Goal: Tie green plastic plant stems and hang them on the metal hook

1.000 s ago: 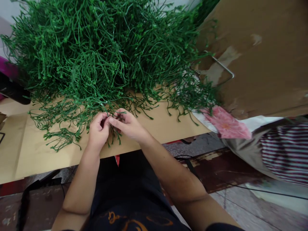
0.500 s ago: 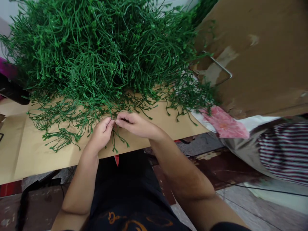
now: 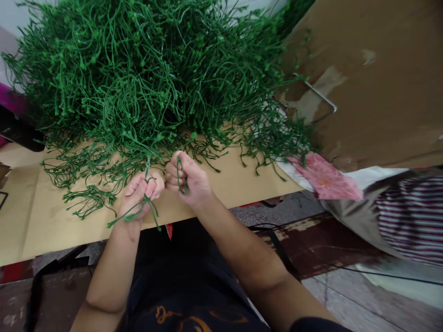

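My left hand (image 3: 142,191) is closed on a green artificial plant stem (image 3: 148,203), with thin branches spreading below and above the fingers. Close beside it on the right, my right hand (image 3: 187,177) is curled, a thin green strand (image 3: 178,170) looping out between its thumb and fingers. Whether that strand belongs to the same stem cannot be seen. Behind both hands rises a big heap of green plastic stems (image 3: 145,83). Looser stems (image 3: 90,198) lie in front of it, left of my left hand.
Brown cardboard (image 3: 235,184) covers the table, its front edge near my body. A large cardboard box (image 3: 380,83) with a bent metal wire (image 3: 321,97) stands at right. Near it are a pink flowered cloth (image 3: 325,177) and striped fabric (image 3: 413,221). A black object (image 3: 20,129) lies at far left.
My hands have turned and moved slightly apart, the left one lower. The stem now shows over my left hand, and a looped strand shows in my right.
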Available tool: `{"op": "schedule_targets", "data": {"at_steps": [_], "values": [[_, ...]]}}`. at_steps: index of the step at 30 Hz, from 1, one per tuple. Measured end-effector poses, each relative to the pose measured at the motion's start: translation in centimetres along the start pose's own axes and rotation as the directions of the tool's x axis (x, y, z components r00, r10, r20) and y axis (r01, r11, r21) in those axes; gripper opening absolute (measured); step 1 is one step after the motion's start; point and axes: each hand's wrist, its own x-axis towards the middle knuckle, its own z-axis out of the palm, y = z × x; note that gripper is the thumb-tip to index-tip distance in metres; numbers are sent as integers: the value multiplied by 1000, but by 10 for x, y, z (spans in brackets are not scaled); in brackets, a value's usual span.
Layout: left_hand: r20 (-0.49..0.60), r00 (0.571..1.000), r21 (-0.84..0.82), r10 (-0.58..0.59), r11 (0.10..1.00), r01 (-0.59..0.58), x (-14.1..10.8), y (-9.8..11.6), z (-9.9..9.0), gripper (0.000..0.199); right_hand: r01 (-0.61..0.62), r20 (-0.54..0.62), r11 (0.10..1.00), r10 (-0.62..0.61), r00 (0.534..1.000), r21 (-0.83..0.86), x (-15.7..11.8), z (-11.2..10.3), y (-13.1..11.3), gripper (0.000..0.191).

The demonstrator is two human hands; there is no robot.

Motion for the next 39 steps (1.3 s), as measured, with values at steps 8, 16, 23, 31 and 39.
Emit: {"op": "schedule_targets", "data": {"at_steps": [8, 16, 23, 31, 39], "values": [[-146, 986, -106, -80, 992, 64, 10, -1, 0, 33, 21, -62, 986, -32, 998, -165, -2, -22, -21, 34], [-230, 957, 22, -174, 983, 184, 10, -13, 2, 33, -120, -33, 968, 115, 993, -220, -10, -17, -13, 36], [-155, 969, 242, -190, 944, 224, 9, -16, 7, 43, -46, -133, 838, -32, 991, -544, -3, -13, 1, 41], [-133, 987, 350, -94, 927, 135, 12, -21, 1, 29, 90, -9, 383, -249, 968, -919, -11, -16, -4, 16], [-139, 962, 295, -237, 917, 268, 11, -13, 5, 38, 152, 49, 390, -261, 964, -908, -13, -13, -5, 33]]}}
